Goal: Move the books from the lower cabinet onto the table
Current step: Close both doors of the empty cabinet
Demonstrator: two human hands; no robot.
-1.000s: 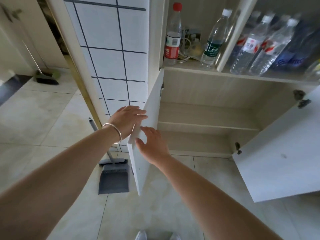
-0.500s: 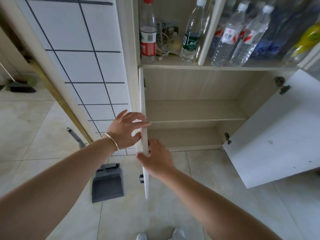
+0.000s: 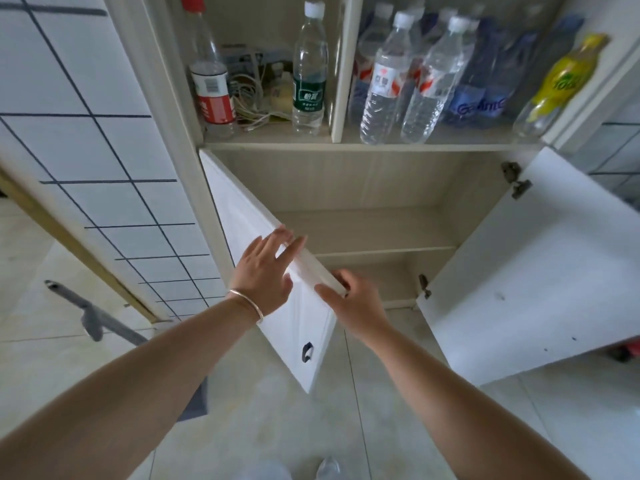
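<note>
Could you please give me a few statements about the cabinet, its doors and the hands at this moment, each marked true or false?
1. Both hands are on the left door. True: the left hand lies flat on its front and the right hand grips its free edge.
2. Books fill the lower cabinet. False: the shelves in view are bare.
3. The right door is closed. False: it is swung wide open.
4. Bottles stand on the shelf above the lower cabinet. True: among them is a green-labelled bottle.
5. The left wrist is bare. False: it wears a bracelet.
</note>
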